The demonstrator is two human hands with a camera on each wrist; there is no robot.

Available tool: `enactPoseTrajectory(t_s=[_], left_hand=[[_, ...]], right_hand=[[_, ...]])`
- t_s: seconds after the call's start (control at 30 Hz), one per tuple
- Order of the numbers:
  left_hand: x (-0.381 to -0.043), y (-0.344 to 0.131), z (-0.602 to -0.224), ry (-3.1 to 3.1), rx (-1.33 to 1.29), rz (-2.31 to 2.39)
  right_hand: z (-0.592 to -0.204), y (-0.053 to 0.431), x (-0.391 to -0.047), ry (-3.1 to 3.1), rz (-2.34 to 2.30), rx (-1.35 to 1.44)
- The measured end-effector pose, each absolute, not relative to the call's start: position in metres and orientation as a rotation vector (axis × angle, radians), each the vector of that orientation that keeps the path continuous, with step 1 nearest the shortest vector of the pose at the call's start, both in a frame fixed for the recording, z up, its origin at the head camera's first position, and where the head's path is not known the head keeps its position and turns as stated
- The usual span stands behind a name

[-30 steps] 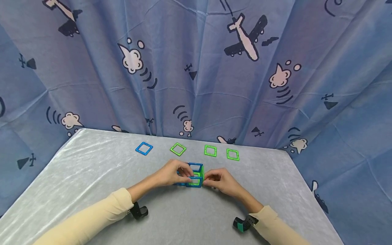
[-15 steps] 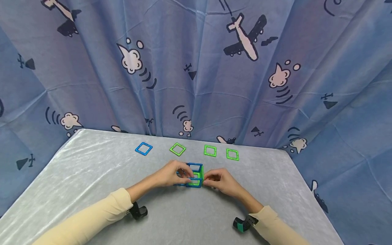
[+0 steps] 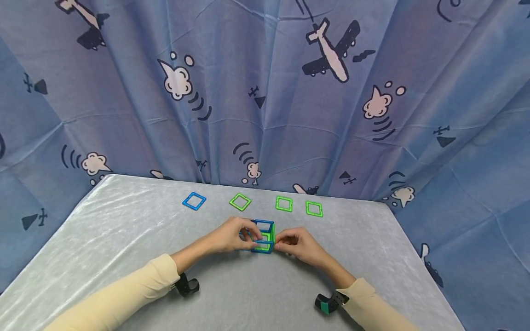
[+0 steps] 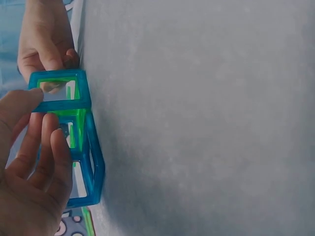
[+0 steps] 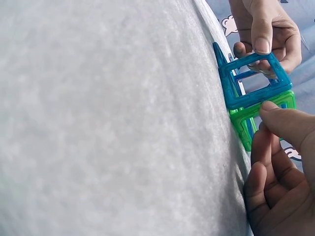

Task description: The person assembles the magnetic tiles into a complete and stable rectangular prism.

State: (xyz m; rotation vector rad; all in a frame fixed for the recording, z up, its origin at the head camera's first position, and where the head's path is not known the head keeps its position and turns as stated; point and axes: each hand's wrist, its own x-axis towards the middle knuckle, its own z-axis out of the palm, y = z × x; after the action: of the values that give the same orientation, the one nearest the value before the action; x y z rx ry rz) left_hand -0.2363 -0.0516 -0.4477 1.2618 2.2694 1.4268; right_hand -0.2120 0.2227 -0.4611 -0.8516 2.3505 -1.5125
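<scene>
Box of blue and green plastic frames is set on the table between both sets of fingertips, right of the left fingers, left of the right ones. Its near blue frame is held at the top edge by the left hand: thumb on the outer face, fingers bent behind, small gap between tips. The end green frame is pinched by the right hand, thumb on its edge, other fingers curled under. The box's left part is blocked from the head view by the left fingers.

Ahead of the fingers, well apart, four loose pieces are laid flat: blue tile ahead-left of the left fingers, green tile ahead of the left hand, two green squares ahead of the right hand. Grey cloth is spread under everything. Black wrist devices are worn behind both hands, beside cream sleeves. Airplane-print curtain is hung beyond the far edge.
</scene>
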Motion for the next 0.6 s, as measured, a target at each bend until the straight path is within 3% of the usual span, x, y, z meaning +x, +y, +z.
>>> enactPoseTrajectory(t_s=[0.3, 0.6], left_hand=[[-0.238, -0.072, -0.444, 2.247, 1.167, 1.468], [-0.254, -0.135, -0.431, 2.366, 1.051, 1.474]], right_hand=[[-0.462, 0.222, -0.211, 2.331, -1.529, -0.861], [-0.463, 0.222, -0.211, 2.337, -1.527, -0.839]])
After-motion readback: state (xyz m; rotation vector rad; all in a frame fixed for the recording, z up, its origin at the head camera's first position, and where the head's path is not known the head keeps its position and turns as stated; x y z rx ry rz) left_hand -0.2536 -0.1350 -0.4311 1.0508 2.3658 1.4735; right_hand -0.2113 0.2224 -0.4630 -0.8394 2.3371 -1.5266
